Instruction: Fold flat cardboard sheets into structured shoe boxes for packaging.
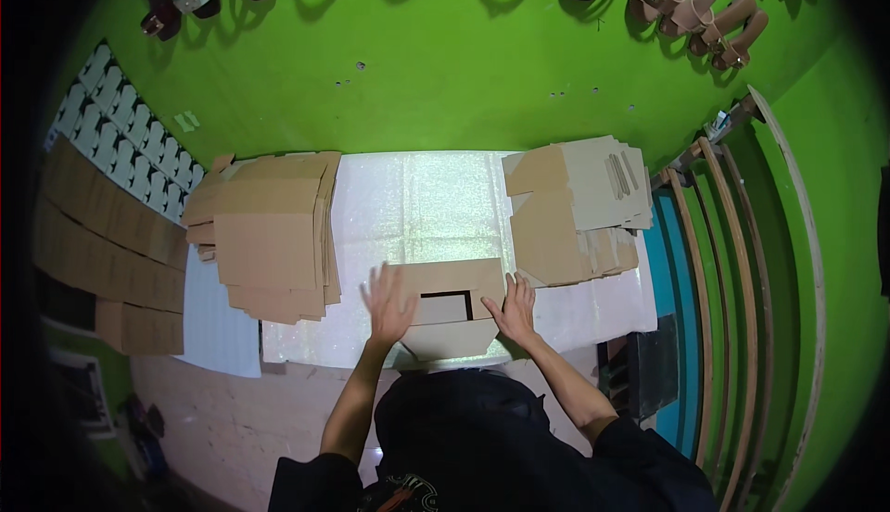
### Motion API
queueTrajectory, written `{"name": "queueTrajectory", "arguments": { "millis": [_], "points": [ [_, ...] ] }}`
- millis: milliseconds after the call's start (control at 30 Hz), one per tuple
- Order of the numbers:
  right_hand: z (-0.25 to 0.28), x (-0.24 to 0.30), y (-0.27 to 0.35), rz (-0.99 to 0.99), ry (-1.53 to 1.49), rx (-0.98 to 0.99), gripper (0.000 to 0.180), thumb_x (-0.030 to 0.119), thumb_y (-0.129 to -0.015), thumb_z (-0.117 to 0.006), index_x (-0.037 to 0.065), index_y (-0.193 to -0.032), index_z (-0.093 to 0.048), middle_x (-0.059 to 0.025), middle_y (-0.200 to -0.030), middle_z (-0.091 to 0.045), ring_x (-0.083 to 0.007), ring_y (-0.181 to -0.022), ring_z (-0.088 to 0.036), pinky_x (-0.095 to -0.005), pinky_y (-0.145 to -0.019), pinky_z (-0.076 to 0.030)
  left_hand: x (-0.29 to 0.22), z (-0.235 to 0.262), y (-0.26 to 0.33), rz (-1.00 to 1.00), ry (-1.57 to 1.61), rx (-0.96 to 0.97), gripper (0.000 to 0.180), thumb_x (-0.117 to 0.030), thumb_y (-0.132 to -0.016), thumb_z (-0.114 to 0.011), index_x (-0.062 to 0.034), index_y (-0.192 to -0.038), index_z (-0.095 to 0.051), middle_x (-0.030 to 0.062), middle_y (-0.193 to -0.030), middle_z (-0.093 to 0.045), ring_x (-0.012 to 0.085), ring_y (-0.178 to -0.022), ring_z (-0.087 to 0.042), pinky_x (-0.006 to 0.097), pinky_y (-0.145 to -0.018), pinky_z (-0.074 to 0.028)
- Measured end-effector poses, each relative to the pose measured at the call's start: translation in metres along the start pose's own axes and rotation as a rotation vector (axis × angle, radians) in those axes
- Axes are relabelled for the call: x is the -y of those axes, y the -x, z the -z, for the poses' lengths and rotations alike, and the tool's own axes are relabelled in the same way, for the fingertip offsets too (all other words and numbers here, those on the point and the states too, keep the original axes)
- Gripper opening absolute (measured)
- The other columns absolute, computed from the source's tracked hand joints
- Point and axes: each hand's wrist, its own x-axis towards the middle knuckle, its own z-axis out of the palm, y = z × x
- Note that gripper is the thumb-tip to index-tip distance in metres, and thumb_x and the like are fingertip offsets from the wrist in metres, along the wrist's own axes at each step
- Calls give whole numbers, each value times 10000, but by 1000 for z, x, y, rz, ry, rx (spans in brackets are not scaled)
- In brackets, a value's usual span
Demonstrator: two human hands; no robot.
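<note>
Fingers (378,280) of left hand (387,306) spread apart, flat on a folded cardboard box blank (451,308); right hand (513,312) fingers also apart, pressing the blank's right edge. Nothing clamped. The blank lies at the desk's near edge, centre, just in front of the person, with a rectangular cut-out between the hands. Desk (417,197) covered in shiny white glittery sheet. Two stacks of flat cardboard: one left stack (269,234), one right stack (575,206), both well apart from the blank. Bright green wall (445,67) behind, sandals (695,2) hung along the top, roughly nine visible. More cardboard sheets (102,252) lean far left. Curved wooden strips (732,262) at right.
</note>
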Motion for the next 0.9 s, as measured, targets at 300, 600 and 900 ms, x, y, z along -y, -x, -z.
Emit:
{"name": "queueTrajectory", "arguments": {
  "millis": [300,600,900],
  "points": [
    [27,-25,27,130,-5,-76,492,-12,-877,-593,22,-1357,-490,-259,-1385,-452,-460,-1317,-405,-533,-1118,-339,28,50,87,51,-33,101,746,9,-783,-703,-129,-1480,-478,227,-1559,-322,492,-1460,-241,701,-1145,-179],
    [42,-1,40,248,85,101,747,220,-754,-804,96,-1425,-497,-251,-1477,-371,-501,-1397,-294,-612,-1147,-274,16,39,89,96,-63,189,779,-154,-765,-832,-216,-1473,-513,203,-1582,-308,488,-1468,-226,728,-1135,-173],
    [48,13,30,173,2,94,683,399,-777,-817,57,-1325,-597,-263,-1456,-398,-500,-1398,-294,-594,-1155,-260,21,31,76,108,-35,120,563,-340,-792,-824,-132,-1289,-659,195,-1541,-386,466,-1451,-276,717,-1141,-159]
  ]
}}
